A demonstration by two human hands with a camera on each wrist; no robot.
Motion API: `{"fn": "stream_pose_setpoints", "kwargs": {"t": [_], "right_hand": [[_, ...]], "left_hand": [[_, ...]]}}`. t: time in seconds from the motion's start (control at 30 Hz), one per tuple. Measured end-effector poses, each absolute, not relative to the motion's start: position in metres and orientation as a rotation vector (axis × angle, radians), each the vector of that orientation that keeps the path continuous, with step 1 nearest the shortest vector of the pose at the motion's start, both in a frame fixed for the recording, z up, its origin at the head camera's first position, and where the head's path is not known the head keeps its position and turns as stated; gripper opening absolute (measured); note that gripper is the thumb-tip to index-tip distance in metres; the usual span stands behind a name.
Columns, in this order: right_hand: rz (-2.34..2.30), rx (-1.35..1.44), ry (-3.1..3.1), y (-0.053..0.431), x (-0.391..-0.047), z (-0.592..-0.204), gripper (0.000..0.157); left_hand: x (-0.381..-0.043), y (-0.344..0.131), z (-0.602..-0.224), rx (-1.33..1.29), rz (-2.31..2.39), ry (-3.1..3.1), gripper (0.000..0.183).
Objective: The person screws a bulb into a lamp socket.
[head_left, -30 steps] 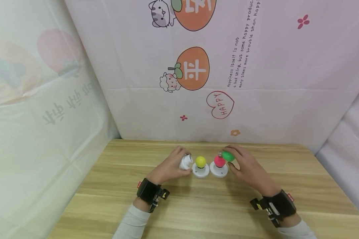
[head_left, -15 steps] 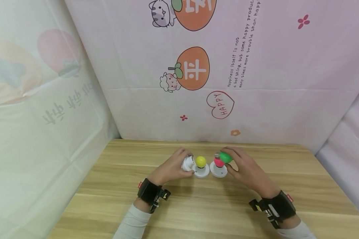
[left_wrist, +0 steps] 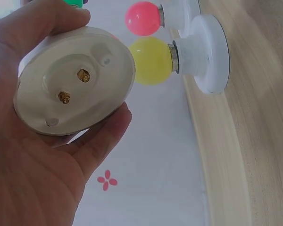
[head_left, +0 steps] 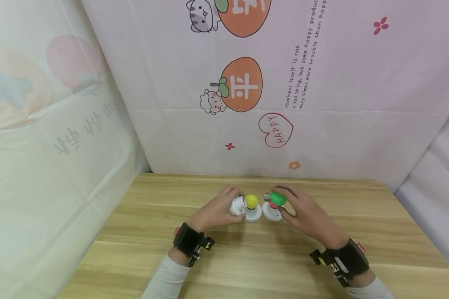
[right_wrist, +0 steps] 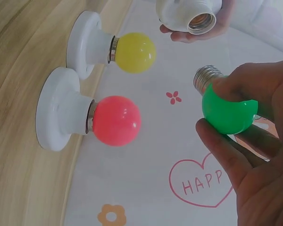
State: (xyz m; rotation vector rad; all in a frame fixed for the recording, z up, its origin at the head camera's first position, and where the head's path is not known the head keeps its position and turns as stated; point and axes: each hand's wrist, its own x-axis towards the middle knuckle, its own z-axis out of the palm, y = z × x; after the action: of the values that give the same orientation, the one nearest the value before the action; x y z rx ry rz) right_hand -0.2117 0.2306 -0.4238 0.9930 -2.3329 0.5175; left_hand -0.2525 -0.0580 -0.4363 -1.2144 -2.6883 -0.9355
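My left hand (head_left: pixel 218 211) grips a white lamp holder (left_wrist: pixel 75 84); its underside with two brass screws faces the left wrist camera. In the right wrist view the holder's threaded mouth (right_wrist: pixel 201 22) points toward my right hand. My right hand (head_left: pixel 307 211) holds a green light bulb (right_wrist: pixel 230 109) between thumb and fingers, its metal screw base (right_wrist: pixel 207 77) turned toward the holder, with a gap between them. A yellow bulb (head_left: pixel 251 201) sits in a second holder (head_left: pixel 252 214) between my hands. Beside it a red bulb (right_wrist: pixel 117 121) sits in a third holder (right_wrist: pixel 61 110), partly covered by the green bulb in the head view.
The wooden table (head_left: pixel 239 261) lies under both hands. Behind it hangs a white printed cloth (head_left: pixel 187 141), with another cloth (head_left: pixel 108 166) along the left side. Both standing holders are close together near the table's back edge.
My right hand has moved left with the green bulb, across the red one. My left hand has shifted slightly right with the lamp holder, narrowing the gap. The standing bulbs have stayed put.
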Motion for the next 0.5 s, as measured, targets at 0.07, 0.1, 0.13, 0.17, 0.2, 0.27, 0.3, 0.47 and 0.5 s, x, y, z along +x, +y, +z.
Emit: {"fn": "stream_pose_setpoints", "kwargs": {"t": [0.07, 0.1, 0.13, 0.17, 0.2, 0.27, 0.3, 0.47, 0.5], "right_hand": [[0.515, 1.001, -2.323, 0.23, -0.2119, -0.4242, 0.062], [0.514, 1.004, -2.318, 0.2298, -0.212, -0.4245, 0.061], [0.516, 1.01, -2.311, 0.2295, -0.212, -0.4247, 0.061], [0.518, 1.017, -2.303, 0.2291, -0.2121, -0.4249, 0.061], [0.517, 1.02, -2.299, 0.2287, -0.2122, -0.425, 0.061], [0.521, 1.031, -2.288, 0.2281, -0.2124, -0.4254, 0.06], [0.526, 1.041, -2.28, 0.2276, -0.2126, -0.4254, 0.06], [0.54, 1.089, -2.255, 0.2258, -0.2132, -0.4248, 0.06], [0.542, 1.1, -2.251, 0.2253, -0.213, -0.4245, 0.06]], "left_hand": [[-0.2521, -0.0572, -0.4362, -1.211, -0.95, -2.697, 0.054], [-0.2518, -0.0567, -0.4363, -1.209, -0.958, -2.703, 0.054], [-0.2516, -0.0562, -0.4365, -1.206, -0.967, -2.709, 0.054], [-0.2514, -0.0557, -0.4366, -1.204, -0.975, -2.714, 0.054], [-0.2513, -0.0551, -0.437, -1.203, -0.985, -2.716, 0.055], [-0.251, -0.054, -0.4372, -1.208, -1.001, -2.706, 0.055], [-0.251, -0.0535, -0.4375, -1.214, -1.004, -2.699, 0.055], [-0.251, -0.0514, -0.4379, -1.269, -0.977, -2.641, 0.056], [-0.2509, -0.0511, -0.4379, -1.283, -0.971, -2.629, 0.056]]}}
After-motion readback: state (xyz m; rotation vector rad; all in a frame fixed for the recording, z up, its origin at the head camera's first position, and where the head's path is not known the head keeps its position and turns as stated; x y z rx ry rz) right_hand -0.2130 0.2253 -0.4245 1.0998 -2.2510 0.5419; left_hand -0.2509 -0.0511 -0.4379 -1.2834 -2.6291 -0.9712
